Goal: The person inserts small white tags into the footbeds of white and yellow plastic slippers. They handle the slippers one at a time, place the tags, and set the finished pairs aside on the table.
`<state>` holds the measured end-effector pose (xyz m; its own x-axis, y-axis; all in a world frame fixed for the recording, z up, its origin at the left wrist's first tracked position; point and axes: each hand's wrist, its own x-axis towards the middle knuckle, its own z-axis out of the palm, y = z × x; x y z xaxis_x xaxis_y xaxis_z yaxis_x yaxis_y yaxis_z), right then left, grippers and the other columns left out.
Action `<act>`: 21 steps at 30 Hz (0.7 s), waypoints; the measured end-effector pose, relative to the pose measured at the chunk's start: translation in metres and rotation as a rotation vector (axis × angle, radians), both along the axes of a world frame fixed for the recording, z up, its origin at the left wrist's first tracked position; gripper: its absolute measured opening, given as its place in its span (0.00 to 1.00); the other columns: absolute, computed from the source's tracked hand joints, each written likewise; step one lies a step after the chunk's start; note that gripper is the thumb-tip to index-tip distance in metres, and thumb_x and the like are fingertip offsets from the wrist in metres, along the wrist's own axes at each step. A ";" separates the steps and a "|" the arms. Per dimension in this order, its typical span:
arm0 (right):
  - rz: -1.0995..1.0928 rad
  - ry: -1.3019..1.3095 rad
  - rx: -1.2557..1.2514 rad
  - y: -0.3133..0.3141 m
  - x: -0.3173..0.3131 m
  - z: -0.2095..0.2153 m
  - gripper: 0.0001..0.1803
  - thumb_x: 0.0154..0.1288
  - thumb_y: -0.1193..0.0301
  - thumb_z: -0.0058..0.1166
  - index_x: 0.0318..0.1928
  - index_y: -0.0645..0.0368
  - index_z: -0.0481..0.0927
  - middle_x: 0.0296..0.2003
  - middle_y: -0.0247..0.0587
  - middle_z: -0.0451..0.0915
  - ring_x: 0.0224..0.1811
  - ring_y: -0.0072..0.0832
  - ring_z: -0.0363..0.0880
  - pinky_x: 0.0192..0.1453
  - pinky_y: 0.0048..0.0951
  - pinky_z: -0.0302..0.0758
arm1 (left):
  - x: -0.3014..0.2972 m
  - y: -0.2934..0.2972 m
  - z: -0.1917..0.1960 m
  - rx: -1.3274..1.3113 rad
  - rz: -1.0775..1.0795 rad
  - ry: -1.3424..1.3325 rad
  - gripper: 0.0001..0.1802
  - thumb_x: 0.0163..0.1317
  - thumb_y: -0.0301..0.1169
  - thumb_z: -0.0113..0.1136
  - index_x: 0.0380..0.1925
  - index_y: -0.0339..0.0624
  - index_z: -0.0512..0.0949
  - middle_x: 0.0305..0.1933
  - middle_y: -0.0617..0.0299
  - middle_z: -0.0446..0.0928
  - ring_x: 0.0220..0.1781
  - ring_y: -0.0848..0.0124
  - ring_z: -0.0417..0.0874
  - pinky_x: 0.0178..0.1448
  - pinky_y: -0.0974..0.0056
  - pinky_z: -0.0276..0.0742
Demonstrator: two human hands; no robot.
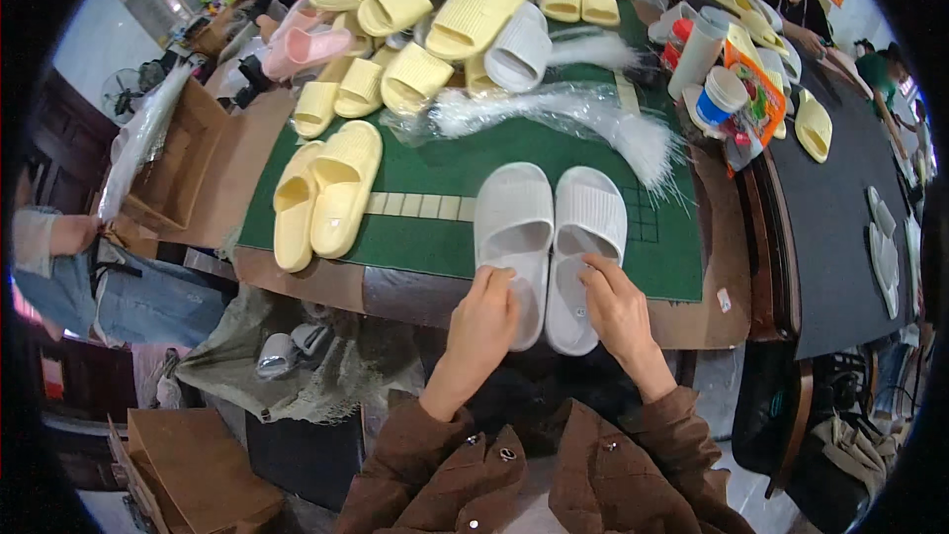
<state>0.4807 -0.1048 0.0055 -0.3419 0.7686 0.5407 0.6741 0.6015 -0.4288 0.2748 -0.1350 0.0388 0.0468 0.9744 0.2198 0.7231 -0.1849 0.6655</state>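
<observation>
A pair of light grey slippers lies side by side at the table's near edge, toes pointing away and heels jutting over it. My left hand point(482, 324) is closed on the outer side of the left grey slipper point(514, 208), fingers curled near the strap opening. On the right grey slipper point(591, 206), my right hand point(621, 311) pinches the outer side, thumb hidden beneath. To the left sits a pale yellow pair of slippers point(341, 193), one partly over the other. Beyond my hands, a clear plastic bundle of thin white strands point(554, 119) lies across the green mat point(425, 257).
A heap of yellow slippers point(460, 25) and pink slippers point(306, 44) fills the far left of the table. A tumbler point(698, 54) and a white-and-blue cup point(722, 97) stand at right. Across the table, a co-worker's hands hold yellow slippers point(581, 5). A cardboard box point(198, 470) is lower left.
</observation>
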 end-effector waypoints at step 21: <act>-0.068 -0.082 -0.213 0.040 -0.036 -0.007 0.10 0.54 0.77 0.50 0.38 0.69 0.75 0.37 0.60 0.77 0.40 0.54 0.78 0.46 0.47 0.76 | 0.034 0.083 -0.046 -0.129 -0.111 0.203 0.31 0.71 0.48 0.38 0.28 0.32 0.81 0.33 0.38 0.80 0.33 0.42 0.82 0.41 0.44 0.77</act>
<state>0.4449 -0.0645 -0.0017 -0.3220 0.8850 0.3362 0.7478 0.4556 -0.4830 0.3088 -0.0524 -0.0069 0.1860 0.9801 0.0695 0.8240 -0.1941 0.5322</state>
